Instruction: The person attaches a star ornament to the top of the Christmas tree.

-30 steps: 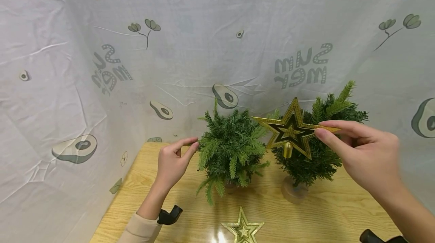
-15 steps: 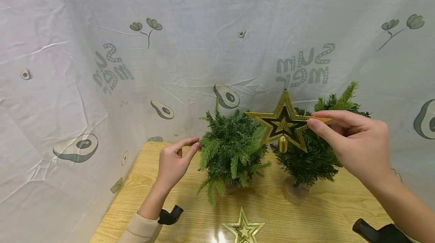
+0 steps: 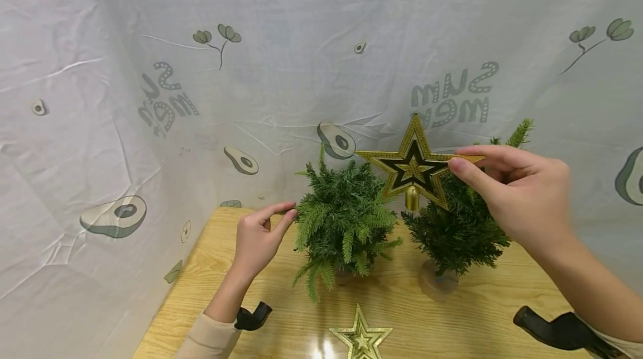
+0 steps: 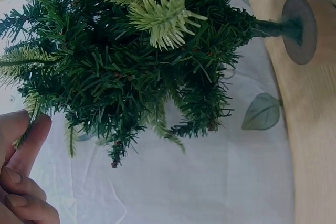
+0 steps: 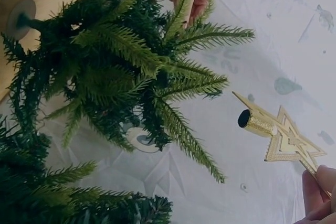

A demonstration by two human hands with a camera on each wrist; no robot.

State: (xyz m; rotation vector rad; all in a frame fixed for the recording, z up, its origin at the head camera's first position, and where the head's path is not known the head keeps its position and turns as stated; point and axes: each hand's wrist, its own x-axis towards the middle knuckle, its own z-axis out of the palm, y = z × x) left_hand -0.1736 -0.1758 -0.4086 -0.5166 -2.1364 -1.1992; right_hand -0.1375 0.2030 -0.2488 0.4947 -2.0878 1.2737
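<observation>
And here is the right hand (image 3: 522, 197), thumb and forefinger pinching one arm of a gold star tree topper (image 3: 413, 168), the arm at three o'clock. The star stands upright in the air, top point at twelve, with its gold socket (image 3: 412, 198) hanging at six. Over in the right wrist view, the socket shows its dark open end, and the star is clear of the greenery.

Now the left hand (image 3: 258, 239), at nine o'clock of the bushy artificial fir tree (image 3: 346, 216): thumb and forefinger close on a pale green sprig at its edge, with the other fingers curled in, as the left wrist view shows. From that tree, the held star is up at two o'clock. A second artificial fir tree (image 3: 457, 230) stands at three o'clock, partly covered by the star and the right hand, on a round base (image 3: 438, 281).

Down at six o'clock from the bushy tree, another gold star (image 3: 360, 339) lies on the wood-grain table (image 3: 296, 303), cut off by the lower edge of the head view. Black devices sit at both wrists, and a beige sleeve (image 3: 213, 336) covers the left forearm. Behind it all, a pale cloth backdrop (image 3: 281, 80) carries avocados, flowers and mirrored "summer" lettering.
</observation>
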